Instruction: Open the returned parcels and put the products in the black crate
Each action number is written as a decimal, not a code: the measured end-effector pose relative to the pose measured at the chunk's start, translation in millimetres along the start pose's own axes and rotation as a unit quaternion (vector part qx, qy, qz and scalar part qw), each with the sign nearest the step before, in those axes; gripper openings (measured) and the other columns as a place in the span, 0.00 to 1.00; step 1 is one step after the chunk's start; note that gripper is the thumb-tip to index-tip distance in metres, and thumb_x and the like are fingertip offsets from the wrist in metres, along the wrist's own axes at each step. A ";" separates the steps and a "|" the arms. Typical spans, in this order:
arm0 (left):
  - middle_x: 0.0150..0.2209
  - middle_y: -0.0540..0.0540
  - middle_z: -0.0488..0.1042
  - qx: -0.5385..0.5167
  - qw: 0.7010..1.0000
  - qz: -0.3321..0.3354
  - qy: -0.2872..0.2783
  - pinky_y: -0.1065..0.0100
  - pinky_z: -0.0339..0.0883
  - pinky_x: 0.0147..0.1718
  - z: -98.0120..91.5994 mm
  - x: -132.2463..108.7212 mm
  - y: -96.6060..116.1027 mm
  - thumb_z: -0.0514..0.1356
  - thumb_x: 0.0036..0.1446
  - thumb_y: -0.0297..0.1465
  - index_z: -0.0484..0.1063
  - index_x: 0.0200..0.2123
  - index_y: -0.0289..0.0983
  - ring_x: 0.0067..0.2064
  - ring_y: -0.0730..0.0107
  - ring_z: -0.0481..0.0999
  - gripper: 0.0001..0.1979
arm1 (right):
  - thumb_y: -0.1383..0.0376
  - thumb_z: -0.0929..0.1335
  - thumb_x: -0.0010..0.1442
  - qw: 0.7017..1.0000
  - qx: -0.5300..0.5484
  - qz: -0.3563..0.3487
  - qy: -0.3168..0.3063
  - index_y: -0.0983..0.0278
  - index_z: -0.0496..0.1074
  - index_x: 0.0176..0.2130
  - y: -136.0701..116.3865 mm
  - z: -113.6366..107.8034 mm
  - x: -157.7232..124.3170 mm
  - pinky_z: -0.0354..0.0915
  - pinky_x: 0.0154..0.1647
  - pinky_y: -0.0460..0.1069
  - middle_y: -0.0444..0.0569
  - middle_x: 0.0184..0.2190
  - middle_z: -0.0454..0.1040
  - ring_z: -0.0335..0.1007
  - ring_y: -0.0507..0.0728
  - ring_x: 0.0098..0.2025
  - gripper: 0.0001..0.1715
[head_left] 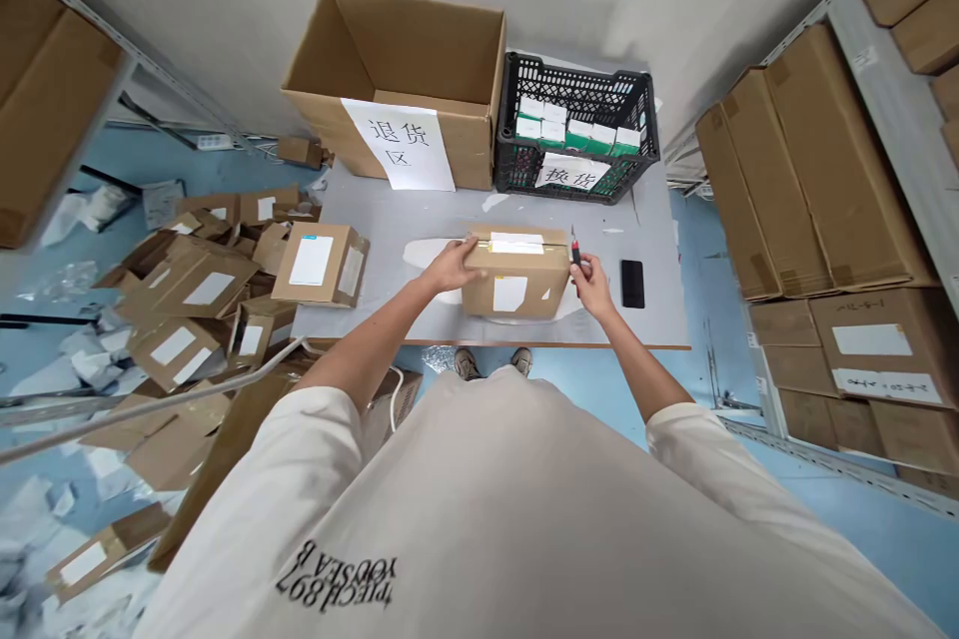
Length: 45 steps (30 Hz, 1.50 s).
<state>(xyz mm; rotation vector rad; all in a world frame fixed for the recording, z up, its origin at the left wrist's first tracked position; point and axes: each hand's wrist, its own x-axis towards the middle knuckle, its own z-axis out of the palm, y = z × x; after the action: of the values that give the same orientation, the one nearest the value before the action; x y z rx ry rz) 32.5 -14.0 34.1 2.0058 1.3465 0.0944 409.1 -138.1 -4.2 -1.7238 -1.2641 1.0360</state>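
Firmly, left grip [454, 265] presses box [516, 282]; right grip [595, 286] clasps cutter [574, 248].

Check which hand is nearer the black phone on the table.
Right. The right hand, gripping a red-handled cutter, is at the right side of the box, just left of the phone, apart from it. The left hand rests on the box's left top edge.

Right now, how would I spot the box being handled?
Find the grey table with an open carton and black crate at its back. The sealed box stands near its front edge, the only one between the left hand and right hand, which holds a cutter.
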 end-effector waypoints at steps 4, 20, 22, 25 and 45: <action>0.71 0.35 0.78 -0.046 0.998 -0.032 -0.017 0.54 0.71 0.72 -2.2 19.8 23.2 0.70 0.63 0.52 0.72 0.77 0.37 0.72 0.38 0.77 0.45 | 0.27 0.68 0.66 0.996 0.029 0.055 0.064 0.54 0.69 0.59 -0.6 -18.4 14.2 0.77 0.44 0.53 0.45 0.39 0.83 0.79 0.59 0.40 0.42; 0.67 0.27 0.80 -0.130 0.974 -0.115 -0.143 0.51 0.75 0.67 50.9 8.4 8.1 0.80 0.49 0.42 0.40 0.86 0.34 0.67 0.41 0.83 0.73 | 0.30 0.74 0.60 0.978 0.084 0.188 0.039 0.52 0.65 0.54 47.0 -15.7 -16.1 0.77 0.40 0.52 0.49 0.49 0.84 0.85 0.62 0.49 0.40; 0.66 0.27 0.81 -0.123 0.976 -0.114 -0.143 0.51 0.75 0.67 52.0 5.2 11.3 0.80 0.48 0.41 0.38 0.86 0.34 0.66 0.41 0.83 0.74 | 0.28 0.74 0.58 0.977 0.089 0.191 0.023 0.53 0.65 0.54 46.4 -13.8 -22.8 0.76 0.37 0.52 0.48 0.45 0.84 0.84 0.61 0.44 0.43; 0.66 0.29 0.81 -0.124 0.978 -0.121 -0.112 0.51 0.76 0.65 43.1 7.5 20.5 0.79 0.50 0.42 0.39 0.86 0.37 0.65 0.41 0.84 0.72 | 0.23 0.72 0.55 0.982 0.074 0.166 0.039 0.54 0.64 0.54 37.7 -16.2 -19.3 0.74 0.35 0.52 0.48 0.40 0.83 0.83 0.60 0.41 0.49; 0.79 0.29 0.64 0.075 0.993 0.043 0.084 0.34 0.64 0.73 32.9 13.6 58.9 0.58 0.65 0.24 0.73 0.71 0.38 0.76 0.33 0.66 0.31 | 0.34 0.63 0.78 0.983 -0.149 -0.074 0.071 0.60 0.81 0.66 -59.1 -51.1 58.9 0.73 0.71 0.63 0.59 0.62 0.85 0.79 0.70 0.66 0.41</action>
<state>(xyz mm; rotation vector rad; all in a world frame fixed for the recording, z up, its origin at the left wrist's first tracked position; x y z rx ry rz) 98.8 -31.6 39.8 2.2246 1.4065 0.2105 445.3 -72.7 58.9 -1.8544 -1.4868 0.6486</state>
